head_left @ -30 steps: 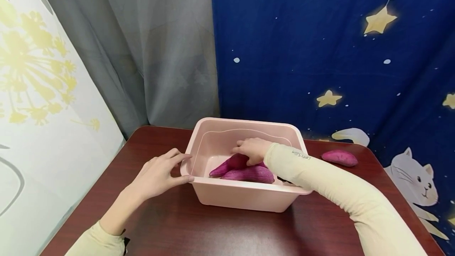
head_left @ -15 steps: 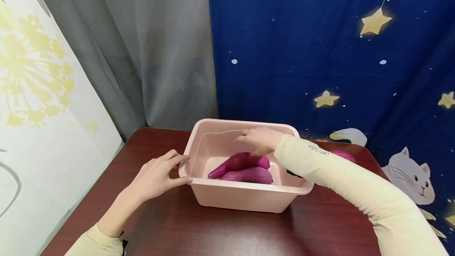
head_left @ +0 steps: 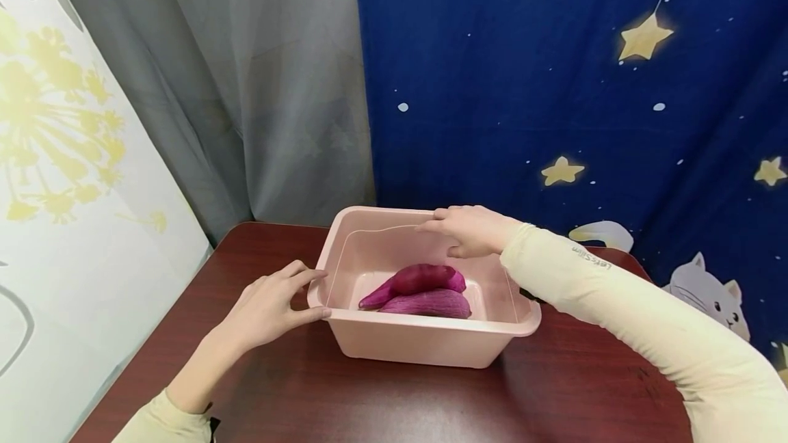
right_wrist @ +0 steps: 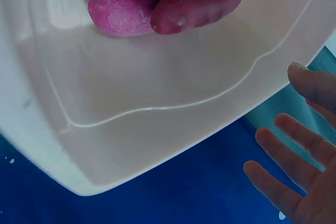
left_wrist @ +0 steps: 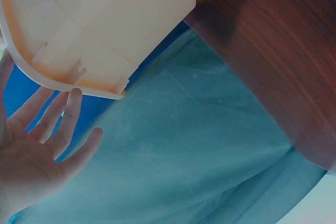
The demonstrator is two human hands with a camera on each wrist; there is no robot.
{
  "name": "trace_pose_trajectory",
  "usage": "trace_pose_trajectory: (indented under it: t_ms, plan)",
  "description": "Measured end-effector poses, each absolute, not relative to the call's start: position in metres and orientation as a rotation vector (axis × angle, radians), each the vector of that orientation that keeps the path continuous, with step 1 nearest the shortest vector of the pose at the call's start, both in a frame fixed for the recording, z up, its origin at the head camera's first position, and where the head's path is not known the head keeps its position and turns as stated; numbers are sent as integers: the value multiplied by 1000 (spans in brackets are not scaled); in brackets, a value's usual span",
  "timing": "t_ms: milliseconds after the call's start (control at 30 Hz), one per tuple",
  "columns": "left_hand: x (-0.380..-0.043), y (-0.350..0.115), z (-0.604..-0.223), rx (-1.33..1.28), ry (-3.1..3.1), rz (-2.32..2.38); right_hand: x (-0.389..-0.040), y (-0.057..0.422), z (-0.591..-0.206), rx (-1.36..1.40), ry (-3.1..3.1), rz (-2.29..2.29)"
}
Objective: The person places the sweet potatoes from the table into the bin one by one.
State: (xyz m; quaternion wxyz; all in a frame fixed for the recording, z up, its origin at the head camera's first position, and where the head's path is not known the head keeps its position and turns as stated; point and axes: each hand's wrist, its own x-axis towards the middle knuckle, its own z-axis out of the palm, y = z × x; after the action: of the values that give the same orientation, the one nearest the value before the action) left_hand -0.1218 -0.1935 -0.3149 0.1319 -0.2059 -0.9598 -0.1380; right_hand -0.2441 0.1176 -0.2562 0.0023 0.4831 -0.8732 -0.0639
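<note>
A pink plastic basin (head_left: 425, 351) stands on the table with purple sweet potatoes inside. A smooth dark-red sweet potato (head_left: 421, 279) lies against a wrinkled purple one (head_left: 426, 303). The right wrist view shows a brighter pink sweet potato (right_wrist: 118, 13) partly under the dark-red one. My left hand (head_left: 271, 303) touches the basin's left rim with thumb and fingers spread; in the left wrist view its fingers (left_wrist: 68, 121) look nearly straight beneath the rim. Over the basin's back right part is my right hand (head_left: 474, 230), fingers extended, holding nothing.
The dark red-brown wooden table (head_left: 431, 405) extends around the basin. Behind it hang a grey curtain (head_left: 301, 87) and a blue starry curtain (head_left: 492, 74). A white panel with yellow flowers (head_left: 61, 156) stands at the left.
My right hand has come off the sweet potatoes, rising and moving right and back. Its sleeve now covers the loose sweet potato seen earlier on the table's right. My left hand stays at the rim.
</note>
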Motion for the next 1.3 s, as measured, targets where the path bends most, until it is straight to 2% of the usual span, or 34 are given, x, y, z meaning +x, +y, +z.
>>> trace_pose_trajectory:
  t_ms: [467,1300]
  plan:
    - [-121,-193,-314,-592,-2791,-404,-234,156,-238,1483,-2655,-139]
    - [-121,-194,-315,-620,-2769,-402,-231,228,-235,1287,-2672,-84]
